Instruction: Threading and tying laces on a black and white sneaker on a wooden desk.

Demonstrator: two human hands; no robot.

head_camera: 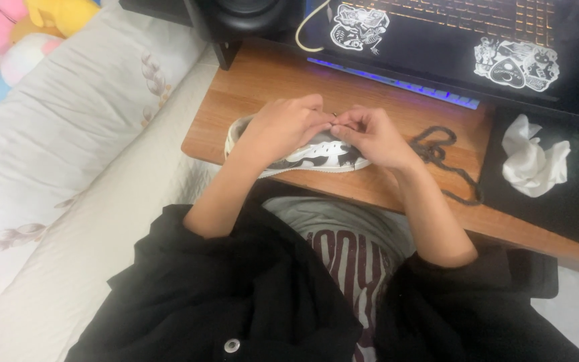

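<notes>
Apparently lacing: left hand [283, 127] and right hand [370, 137] pinch a dark lace [437, 151] over the sneaker [316, 157]; next, careful threading.

counter: wooden [263, 80], warm brown
bed: pale quilted cover [68, 147], at left
light: blue-violet glow strip [397, 84] along the counter's back

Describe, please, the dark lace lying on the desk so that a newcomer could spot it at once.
Start at the wooden desk before the laptop. Just beyond the right hand, a dark shoelace lies loosely looped on the wood. Unlike the crumpled white tissue nearby, it is thin and dark.
</notes>
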